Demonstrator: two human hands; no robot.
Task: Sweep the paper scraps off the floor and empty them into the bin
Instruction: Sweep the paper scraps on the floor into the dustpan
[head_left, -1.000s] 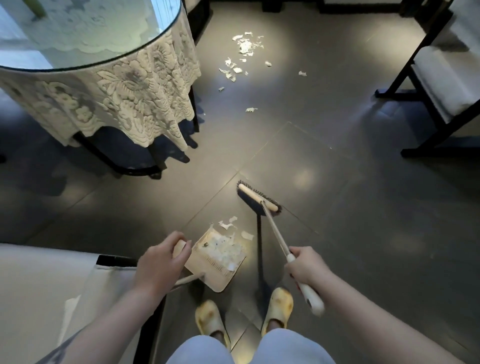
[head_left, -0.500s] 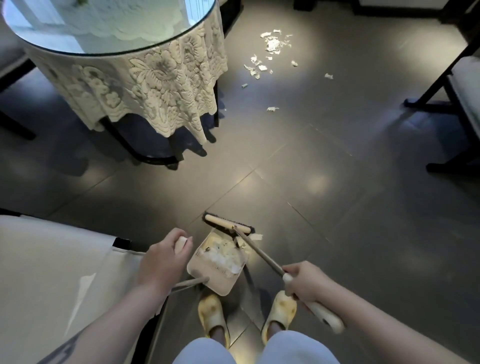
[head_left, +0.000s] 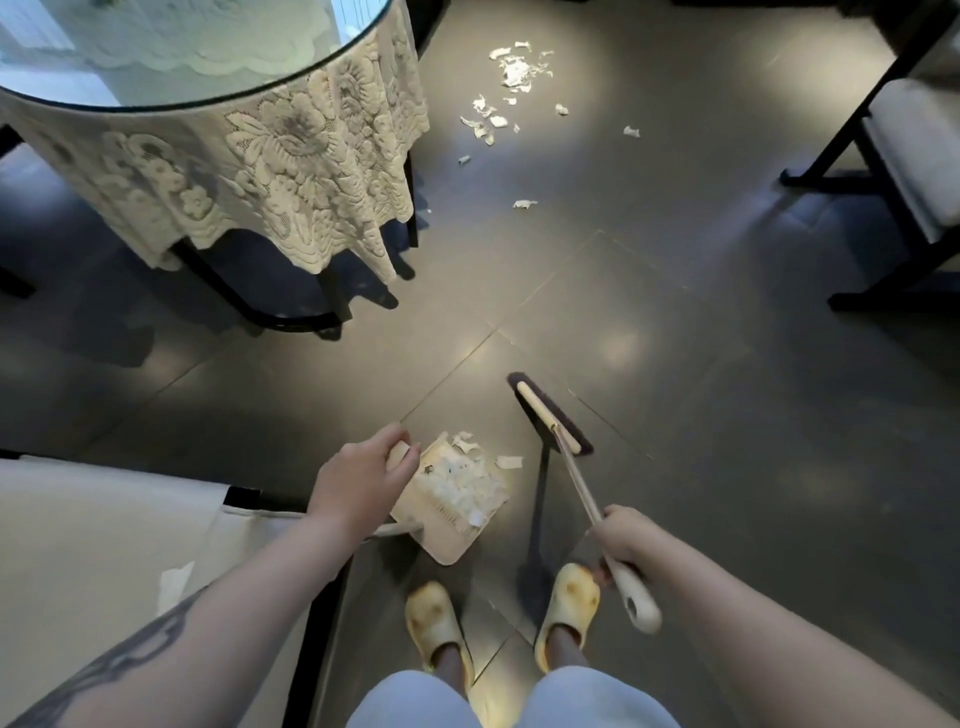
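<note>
My left hand (head_left: 363, 480) grips the top of a cream dustpan (head_left: 447, 540) that stands on the dark tiled floor just ahead of my feet. White paper scraps lie in the pan. One loose scrap (head_left: 509, 461) lies on the floor right of its mouth. My right hand (head_left: 626, 540) holds the pale handle of a broom; its dark-bristled head (head_left: 548, 415) is off to the right of the pan, apart from it. A scatter of paper scraps (head_left: 511, 88) lies far ahead, with a lone piece (head_left: 524, 204) nearer. No bin is in view.
A round glass table (head_left: 208, 67) with a lace cloth and black legs stands at the upper left. A black-framed chair (head_left: 904, 156) with a pale cushion is at the right. A white cushioned seat (head_left: 104, 545) with a black frame is beside my left arm.
The broom head swept scraps up against the dustpan's mouth, then drew back out to the right. More scraps now lie in the pan. My left hand has kept its hold.
</note>
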